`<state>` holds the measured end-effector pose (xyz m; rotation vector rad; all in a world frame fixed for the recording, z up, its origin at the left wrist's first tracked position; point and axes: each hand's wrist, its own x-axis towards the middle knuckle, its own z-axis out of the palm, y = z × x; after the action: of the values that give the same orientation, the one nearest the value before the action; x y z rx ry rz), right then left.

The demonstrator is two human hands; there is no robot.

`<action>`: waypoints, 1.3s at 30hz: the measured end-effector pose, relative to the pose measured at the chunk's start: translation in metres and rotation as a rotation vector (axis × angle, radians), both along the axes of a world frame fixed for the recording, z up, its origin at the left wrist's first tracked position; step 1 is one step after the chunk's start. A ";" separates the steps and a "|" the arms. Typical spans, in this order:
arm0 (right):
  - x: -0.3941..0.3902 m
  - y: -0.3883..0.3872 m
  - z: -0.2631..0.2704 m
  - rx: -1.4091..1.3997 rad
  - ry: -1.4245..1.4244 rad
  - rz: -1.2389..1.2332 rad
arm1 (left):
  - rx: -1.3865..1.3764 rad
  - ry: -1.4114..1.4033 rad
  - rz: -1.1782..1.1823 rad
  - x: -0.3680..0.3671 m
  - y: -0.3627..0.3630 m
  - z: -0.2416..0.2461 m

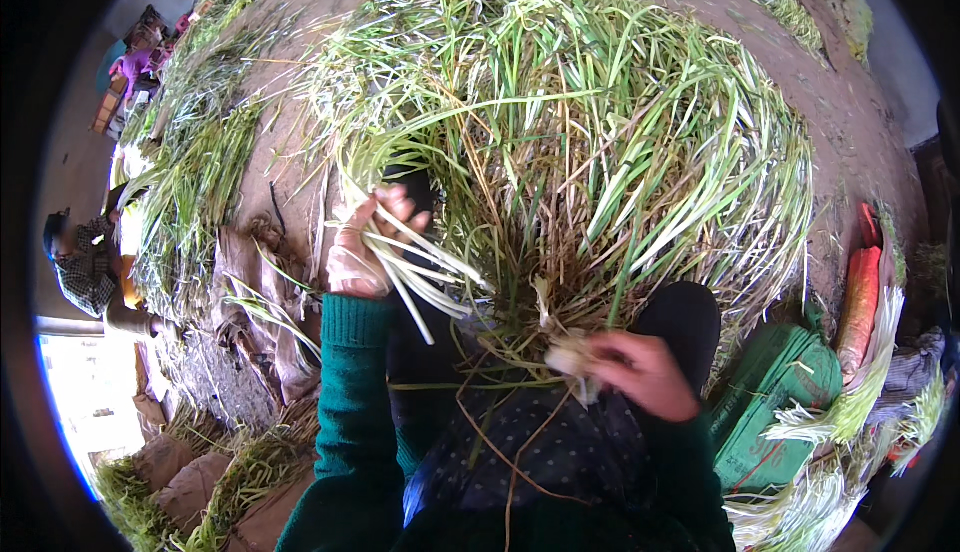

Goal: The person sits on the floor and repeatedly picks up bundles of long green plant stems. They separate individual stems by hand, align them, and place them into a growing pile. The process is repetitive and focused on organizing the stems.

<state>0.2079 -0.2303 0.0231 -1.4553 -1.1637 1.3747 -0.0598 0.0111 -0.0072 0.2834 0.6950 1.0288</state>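
Observation:
My left hand point(356, 255) is gripping a small bunch of pale leafy stalks point(431, 285); their white ends point to the lower right and green leaves trail above. Over my lap, my right hand point(649, 379) is blurred, its fingers at a whitish bit point(566, 357) that I cannot make out. Before me a large heap of long green and yellowed leaves point(540, 139) spreads over the ground, its brownish near end between my knees. Dry strands point(517, 462) lie across the dotted dark apron point(600, 439) on my lap.
Leaves lie in a long row point(199, 199) at the left, beside crumpled sacking point(259, 289). A person point(82, 263) sits at far left, another point(135, 68) beyond. At right are a folded green woven sack point(780, 394), a red roll point(859, 312) and bundles of pale stalks point(806, 511).

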 end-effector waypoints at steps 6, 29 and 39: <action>-0.032 0.013 -0.011 0.269 -0.871 0.009 | 0.342 -0.352 -0.019 -0.051 0.016 0.077; -0.013 0.078 -0.023 0.083 0.095 -0.508 | 0.390 0.407 -0.439 0.109 -0.071 0.009; -0.016 0.074 -0.034 0.225 0.113 -0.438 | 0.234 0.629 -0.558 0.153 -0.068 -0.013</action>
<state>0.1922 -0.1562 -0.0106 -1.3515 -0.8330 0.9764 0.0931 -0.0571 -0.0207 0.9745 0.9826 0.4704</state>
